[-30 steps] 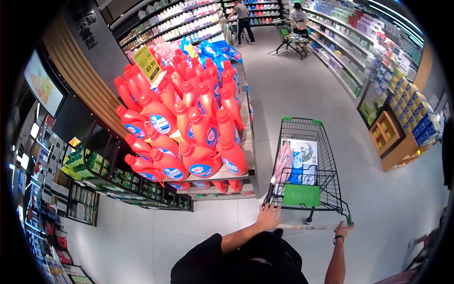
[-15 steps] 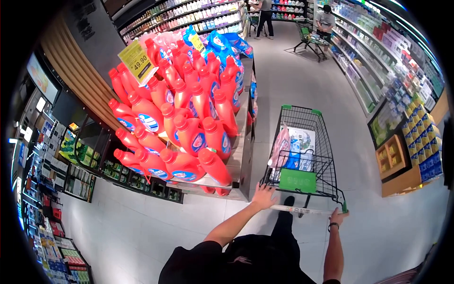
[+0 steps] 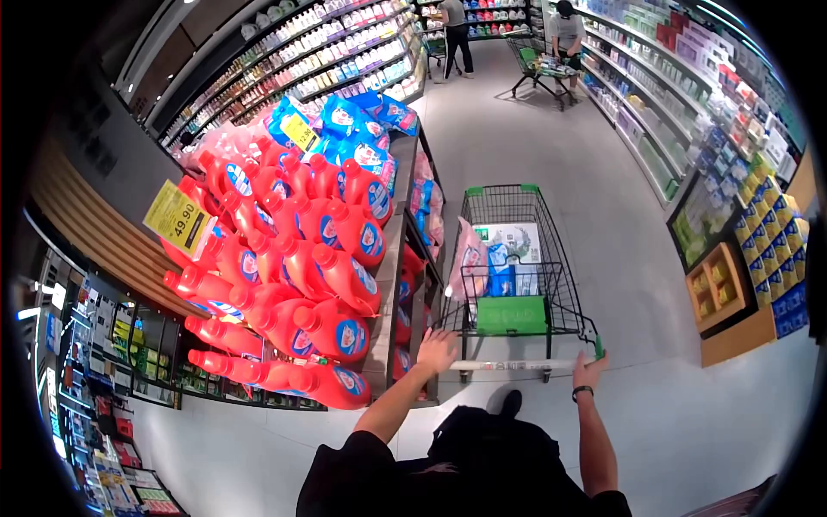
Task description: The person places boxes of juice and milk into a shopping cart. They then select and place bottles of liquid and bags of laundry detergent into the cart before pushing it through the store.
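A shopping cart (image 3: pixel 568 284) of black wire with green corners stands straight in front of me. My left hand (image 3: pixel 438 351) lies over the left end of its pale handle (image 3: pixel 508 365), fingers curled forward. At the other end, my right hand (image 3: pixel 589 369) is wrapped round the handle; a dark band is on that wrist. Inside the cart are a pink bag (image 3: pixel 469 263), a blue packet (image 3: pixel 500 271) and a white box with a leafy print (image 3: pixel 524 237). A green panel (image 3: pixel 511 315) faces me at the near end of the basket.
Red detergent bottles (image 3: pixel 297 258) fill a display stand (image 3: pixel 389 284) close on the left, with blue bags (image 3: pixel 353 129) behind. Stocked shelves (image 3: pixel 637 112) and stacked yellow-blue packs (image 3: pixel 767 224) line the right. Two people, one standing (image 3: pixel 456 34), one low beside another cart (image 3: pixel 536 69), are further up the aisle.
The cart and both my hands have moved forward along the aisle, beside the detergent stand. The bottles now sit further left and lower in view. Both hands stay on the handle.
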Demonstrator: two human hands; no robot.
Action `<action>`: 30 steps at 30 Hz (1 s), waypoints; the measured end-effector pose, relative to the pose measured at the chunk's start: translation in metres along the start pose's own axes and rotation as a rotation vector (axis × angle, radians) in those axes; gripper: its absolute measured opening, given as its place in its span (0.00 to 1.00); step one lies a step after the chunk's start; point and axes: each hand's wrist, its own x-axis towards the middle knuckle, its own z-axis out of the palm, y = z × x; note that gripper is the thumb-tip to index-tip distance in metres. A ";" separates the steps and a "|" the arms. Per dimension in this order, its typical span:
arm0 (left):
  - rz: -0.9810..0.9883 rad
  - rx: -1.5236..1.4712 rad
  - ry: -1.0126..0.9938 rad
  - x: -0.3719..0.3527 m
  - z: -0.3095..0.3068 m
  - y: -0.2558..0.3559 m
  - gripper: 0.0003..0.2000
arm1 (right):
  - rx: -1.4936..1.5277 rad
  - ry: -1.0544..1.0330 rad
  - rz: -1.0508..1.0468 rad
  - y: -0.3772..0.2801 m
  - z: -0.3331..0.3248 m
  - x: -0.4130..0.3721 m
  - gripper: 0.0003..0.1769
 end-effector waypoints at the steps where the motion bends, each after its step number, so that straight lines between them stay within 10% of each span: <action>1: 0.000 -0.005 -0.015 0.013 0.002 -0.009 0.25 | 0.042 -0.070 0.042 -0.015 0.009 0.010 0.48; 24: -0.185 -0.184 0.189 0.264 -0.035 -0.136 0.19 | 0.053 -0.673 0.144 -0.185 0.152 0.231 0.40; 30: -0.201 -0.198 0.182 0.301 -0.043 -0.172 0.19 | -0.086 -0.818 -0.214 -0.146 0.234 0.302 0.38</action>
